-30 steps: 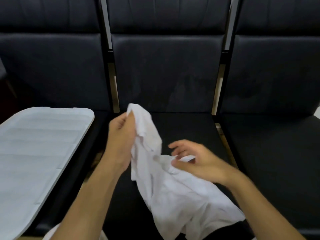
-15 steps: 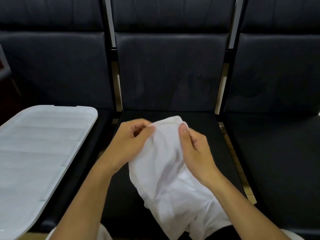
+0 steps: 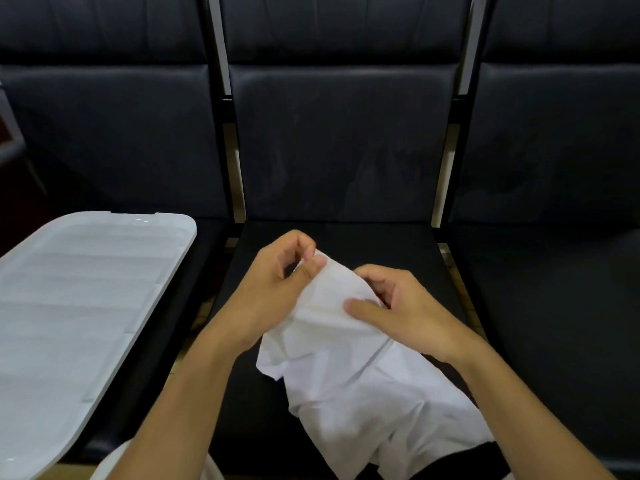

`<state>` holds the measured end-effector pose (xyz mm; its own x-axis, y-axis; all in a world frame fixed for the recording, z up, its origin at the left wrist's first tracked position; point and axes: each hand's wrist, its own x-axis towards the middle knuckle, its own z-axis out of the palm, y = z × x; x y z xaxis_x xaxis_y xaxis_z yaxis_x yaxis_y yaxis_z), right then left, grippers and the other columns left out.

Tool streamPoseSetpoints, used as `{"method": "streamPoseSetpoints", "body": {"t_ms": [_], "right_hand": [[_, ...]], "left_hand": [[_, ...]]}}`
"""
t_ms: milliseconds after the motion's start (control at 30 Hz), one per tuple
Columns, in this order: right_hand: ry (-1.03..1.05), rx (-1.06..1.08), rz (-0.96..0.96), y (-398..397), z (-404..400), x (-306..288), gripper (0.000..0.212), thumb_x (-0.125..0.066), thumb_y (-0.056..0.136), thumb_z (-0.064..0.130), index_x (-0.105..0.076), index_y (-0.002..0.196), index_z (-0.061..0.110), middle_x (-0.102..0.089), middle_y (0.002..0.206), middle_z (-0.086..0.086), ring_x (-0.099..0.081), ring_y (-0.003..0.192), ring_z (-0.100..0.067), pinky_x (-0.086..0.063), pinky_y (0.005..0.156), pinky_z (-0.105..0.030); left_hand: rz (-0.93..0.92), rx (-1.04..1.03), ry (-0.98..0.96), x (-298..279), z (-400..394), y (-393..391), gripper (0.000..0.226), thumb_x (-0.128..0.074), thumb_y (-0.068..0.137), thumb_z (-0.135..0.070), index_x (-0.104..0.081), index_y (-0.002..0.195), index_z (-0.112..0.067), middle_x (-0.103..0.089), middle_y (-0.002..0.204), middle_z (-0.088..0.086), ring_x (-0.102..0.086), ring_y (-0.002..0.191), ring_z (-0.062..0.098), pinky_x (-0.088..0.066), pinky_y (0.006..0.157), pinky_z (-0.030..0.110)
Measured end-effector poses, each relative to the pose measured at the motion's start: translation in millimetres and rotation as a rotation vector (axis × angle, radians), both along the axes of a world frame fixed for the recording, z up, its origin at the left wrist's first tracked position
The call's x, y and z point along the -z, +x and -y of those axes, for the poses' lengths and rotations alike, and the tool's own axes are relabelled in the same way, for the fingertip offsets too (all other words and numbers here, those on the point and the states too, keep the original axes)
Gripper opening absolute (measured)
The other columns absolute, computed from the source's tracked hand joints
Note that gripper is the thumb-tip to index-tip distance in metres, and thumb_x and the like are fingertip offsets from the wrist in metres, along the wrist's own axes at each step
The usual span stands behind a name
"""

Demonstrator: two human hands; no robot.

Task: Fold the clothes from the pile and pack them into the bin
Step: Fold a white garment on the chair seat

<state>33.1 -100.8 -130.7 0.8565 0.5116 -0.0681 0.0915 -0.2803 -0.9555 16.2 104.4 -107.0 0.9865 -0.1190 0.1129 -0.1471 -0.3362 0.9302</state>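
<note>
Bunching above the middle black padded seat (image 3: 346,427), the crumpled white cotton garment (image 3: 349,368) trails toward the lap. Left hand (image 3: 277,289) pinches its top edge; right hand (image 3: 405,306) grips the cloth just beside. Best to separate the hands along that hem, shaking wrinkles out before folding; the ribbed white plastic lid (image 3: 79,306) lies left.

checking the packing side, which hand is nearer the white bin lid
Left. The left hand pinches the white garment over the middle seat, just right of the white bin lid. The right hand holds the garment farther right, beyond the left.
</note>
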Motion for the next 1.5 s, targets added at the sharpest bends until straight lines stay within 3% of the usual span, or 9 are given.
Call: {"method": "streamPoseSetpoints", "body": {"t_ms": [200,267,333,667,800,967,1300,1400,1500], "right_hand": [[-0.311,0.087,0.161,4.2,10.1,18.2,0.024,-0.061,0.094,0.014,-0.071,0.099,0.035,-0.070,0.095,0.005,-0.069,0.089,-0.016,-0.060,0.079,-0.045],[-0.409,0.088,0.271,3.8,7.6,18.4,0.023,-0.059,0.096,0.015,-0.068,0.102,0.035,-0.065,0.097,0.010,-0.065,0.089,-0.012,-0.059,0.080,-0.041],[-0.495,0.087,0.374,3.1,2.7,18.0,0.021,-0.057,0.098,0.018,-0.065,0.110,0.033,-0.060,0.100,0.011,-0.061,0.089,-0.009,-0.057,0.079,-0.033],[-0.677,0.593,0.460,25.8,51.4,7.9,0.017,-0.061,0.091,0.012,-0.064,0.076,0.020,-0.058,0.061,0.003,-0.056,0.055,-0.014,-0.044,0.049,-0.028],[-0.776,0.709,0.525,26.6,79.9,1.6,0.012,-0.059,0.091,0.009,-0.066,0.085,0.017,-0.057,0.063,0.003,-0.053,0.054,-0.015,-0.041,0.049,-0.027],[-0.606,0.772,0.622,22.9,97.1,-4.5,0.009,-0.056,0.095,0.011,-0.061,0.091,0.017,-0.058,0.068,0.000,-0.056,0.056,-0.016,-0.046,0.050,-0.030],[-1.019,-0.350,-0.396,1.1,140.5,-1.6,0.012,-0.061,0.094,0.038,-0.071,0.088,0.032,-0.066,0.075,0.018,-0.058,0.073,0.003,-0.047,0.070,-0.020],[-1.126,-0.173,-0.356,11.1,150.8,10.4,0.014,-0.058,0.095,0.026,-0.069,0.088,0.021,-0.065,0.075,0.006,-0.061,0.064,-0.007,-0.042,0.057,-0.018],[-0.812,0.564,0.251,22.5,137.3,3.9,0.013,-0.053,0.098,0.012,-0.065,0.095,0.010,-0.065,0.074,-0.003,-0.063,0.065,-0.018,-0.045,0.057,-0.025]], "left_hand": [[-0.365,0.035,0.167,5.6,-8.5,-0.9,0.053,-0.080,0.077,-0.037,-0.057,0.124,-0.036,-0.070,0.107,-0.005,-0.068,0.098,0.014,-0.058,0.086,0.037],[-0.357,-0.044,0.318,5.7,-6.5,-0.4,0.037,-0.081,0.077,-0.035,-0.067,0.111,-0.031,-0.069,0.102,-0.008,-0.066,0.095,0.011,-0.057,0.081,0.031],[-0.193,-0.188,0.366,4.6,-1.8,1.0,0.005,-0.075,0.085,-0.027,-0.071,0.088,-0.027,-0.068,0.086,-0.008,-0.064,0.082,0.007,-0.049,0.067,0.018],[0.904,-0.893,0.118,-18.8,-35.4,-7.6,0.014,-0.054,0.091,0.000,-0.055,0.083,-0.013,-0.047,0.079,-0.017,-0.049,0.073,-0.006,-0.038,0.067,0.010],[0.560,-1.167,-0.051,-5.9,-88.4,3.3,0.039,-0.045,0.094,-0.061,-0.058,0.086,-0.025,-0.063,0.087,-0.003,-0.063,0.084,0.017,-0.055,0.075,0.037],[0.512,-0.891,0.217,-4.9,-76.0,-7.7,0.018,-0.055,0.099,-0.026,-0.052,0.082,-0.021,-0.048,0.074,-0.013,-0.049,0.068,-0.006,-0.038,0.061,0.007],[-0.408,-0.352,0.610,29.2,-126.9,-24.4,0.009,-0.063,0.094,-0.025,-0.055,0.094,-0.020,-0.061,0.101,0.003,-0.058,0.092,0.023,-0.041,0.069,0.030],[-0.631,-0.147,0.778,43.3,-147.2,-24.3,0.023,-0.058,0.097,-0.031,-0.054,0.120,-0.026,-0.052,0.123,-0.001,-0.052,0.111,0.018,-0.041,0.087,0.029],[-0.151,-0.488,0.704,31.1,-134.3,-7.1,0.016,-0.050,0.100,-0.021,-0.061,0.095,-0.032,-0.067,0.099,0.011,-0.065,0.092,0.030,-0.050,0.078,0.033]]}}
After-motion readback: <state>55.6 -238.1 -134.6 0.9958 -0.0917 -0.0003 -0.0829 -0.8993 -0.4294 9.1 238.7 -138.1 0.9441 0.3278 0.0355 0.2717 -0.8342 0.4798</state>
